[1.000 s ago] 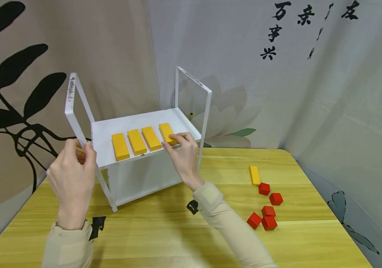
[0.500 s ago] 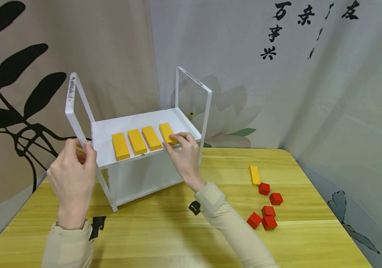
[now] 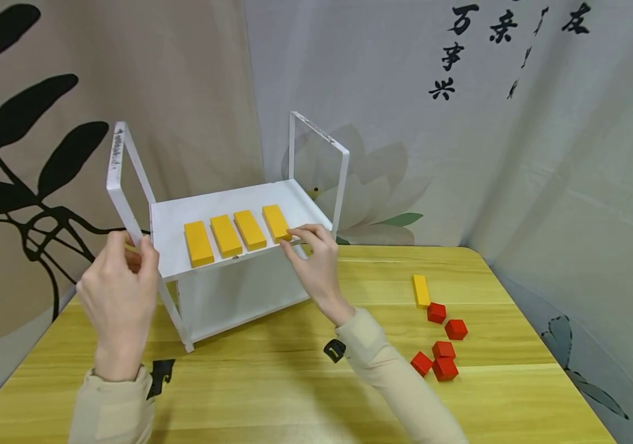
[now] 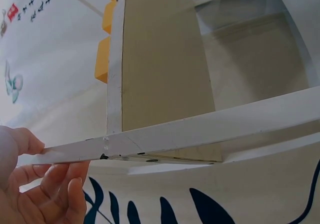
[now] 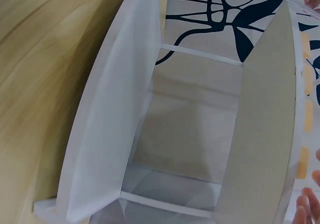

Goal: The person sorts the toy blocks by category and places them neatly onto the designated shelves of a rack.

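Observation:
My left hand (image 3: 122, 296) pinches the left front post of a white two-tier rack (image 3: 238, 271); in the left wrist view the thumb (image 4: 30, 140) lies above the post and the fingers curl below it. On the rack's upper shelf lie several yellow blocks in a row, the rightmost yellow block (image 3: 275, 222) set a little apart from the others. Beside the front end of that block, my right hand (image 3: 318, 265) has thumb and forefinger parted, fingertips right at its corner. In the right wrist view its fingers (image 5: 305, 206) show at the edge, with a gap to the block.
To the right on the wooden table (image 3: 371, 382) lie one more yellow block (image 3: 421, 291) and several red cubes (image 3: 445, 369). The rack's side frames (image 3: 344, 185) rise above the shelf at both ends. A printed curtain (image 3: 405, 154) hangs behind.
My right hand has drawn off the rightmost yellow block, slightly right and toward me; before, thumb and forefinger were around its front end. The block and my left hand stay in place.

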`<action>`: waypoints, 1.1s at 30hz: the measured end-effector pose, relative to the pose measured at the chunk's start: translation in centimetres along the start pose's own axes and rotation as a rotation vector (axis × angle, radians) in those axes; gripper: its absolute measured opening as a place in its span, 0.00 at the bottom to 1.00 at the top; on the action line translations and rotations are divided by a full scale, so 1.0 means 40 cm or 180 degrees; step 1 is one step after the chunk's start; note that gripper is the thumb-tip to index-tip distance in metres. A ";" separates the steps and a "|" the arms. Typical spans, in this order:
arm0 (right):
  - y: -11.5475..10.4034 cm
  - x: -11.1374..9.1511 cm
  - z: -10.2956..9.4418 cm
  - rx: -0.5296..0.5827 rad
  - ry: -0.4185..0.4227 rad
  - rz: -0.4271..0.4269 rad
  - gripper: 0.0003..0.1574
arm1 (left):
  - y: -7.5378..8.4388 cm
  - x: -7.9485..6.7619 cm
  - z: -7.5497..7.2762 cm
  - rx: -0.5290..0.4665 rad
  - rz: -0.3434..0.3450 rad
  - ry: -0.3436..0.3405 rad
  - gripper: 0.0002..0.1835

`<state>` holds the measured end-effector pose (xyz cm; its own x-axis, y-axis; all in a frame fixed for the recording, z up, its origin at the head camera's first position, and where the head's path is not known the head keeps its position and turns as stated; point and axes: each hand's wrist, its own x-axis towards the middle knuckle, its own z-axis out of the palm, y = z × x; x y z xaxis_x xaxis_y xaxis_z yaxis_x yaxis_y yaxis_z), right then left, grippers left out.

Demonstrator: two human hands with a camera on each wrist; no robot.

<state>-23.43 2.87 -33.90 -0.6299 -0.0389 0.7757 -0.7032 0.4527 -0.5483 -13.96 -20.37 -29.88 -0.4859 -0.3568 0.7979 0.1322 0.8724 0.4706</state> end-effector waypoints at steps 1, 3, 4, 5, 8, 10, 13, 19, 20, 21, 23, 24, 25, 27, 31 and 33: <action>0.004 -0.002 -0.006 0.0023 0.0002 -0.0043 0.12 | 0.000 0.000 0.000 0.0001 0.0004 0.0001 0.17; 0.015 -0.008 -0.020 0.0029 0.0008 -0.0137 0.12 | -0.001 0.000 0.001 -0.0003 0.0009 0.0005 0.17; 0.021 -0.011 -0.027 0.0016 0.0000 -0.0173 0.12 | -0.001 0.000 0.001 -0.0002 0.0014 0.0007 0.17; 0.028 -0.014 -0.036 -0.0003 -0.0016 -0.0199 0.11 | -0.001 0.000 0.001 -0.0007 0.0017 0.0007 0.17; 0.049 -0.024 -0.070 -0.0048 -0.0115 -0.0267 0.11 | -0.001 -0.001 0.002 -0.0007 0.0021 0.0009 0.17; 0.067 -0.032 -0.098 -0.0109 -0.0208 -0.0265 0.12 | -0.001 -0.001 0.002 -0.0007 0.0017 0.0007 0.18; 0.103 -0.044 -0.146 -0.0180 -0.0350 -0.0175 0.13 | -0.001 -0.001 0.002 -0.0001 0.0009 0.0002 0.18; 0.205 -0.081 -0.254 -0.0378 -0.0628 0.0348 0.15 | -0.003 -0.001 0.003 -0.0008 0.0014 0.0020 0.17; 0.223 -0.087 -0.273 -0.0416 -0.0679 0.0443 0.15 | -0.003 -0.001 0.003 -0.0022 0.0015 0.0031 0.17; 0.241 -0.094 -0.292 -0.0464 -0.0723 0.0524 0.16 | -0.004 -0.001 0.003 -0.0032 0.0016 0.0039 0.17; 0.278 -0.108 -0.328 -0.0541 -0.0804 0.0686 0.17 | -0.004 0.000 0.003 -0.0047 0.0016 0.0049 0.17; 0.297 -0.114 -0.344 -0.0569 -0.0842 0.0768 0.17 | -0.005 0.000 0.003 -0.0058 0.0014 0.0056 0.16; 0.315 -0.121 -0.361 -0.0594 -0.0872 0.0854 0.18 | -0.005 0.000 0.004 -0.0068 0.0012 0.0063 0.16; 0.347 -0.134 -0.390 -0.0644 -0.0941 0.1048 0.18 | -0.006 0.000 0.003 -0.0070 0.0008 0.0063 0.16; 0.402 -0.158 -0.434 -0.0798 -0.1098 0.1409 0.19 | -0.005 0.000 0.003 -0.0068 0.0013 0.0045 0.16; 0.425 -0.169 -0.449 -0.0918 -0.1172 0.1528 0.19 | -0.005 0.000 0.003 -0.0059 0.0019 0.0032 0.16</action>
<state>-25.19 26.83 -42.84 -0.9583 -0.0520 0.2811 -0.2326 0.7137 -0.6608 -14.09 -20.50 -30.00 -0.4763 -0.3551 0.8044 0.1512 0.8681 0.4728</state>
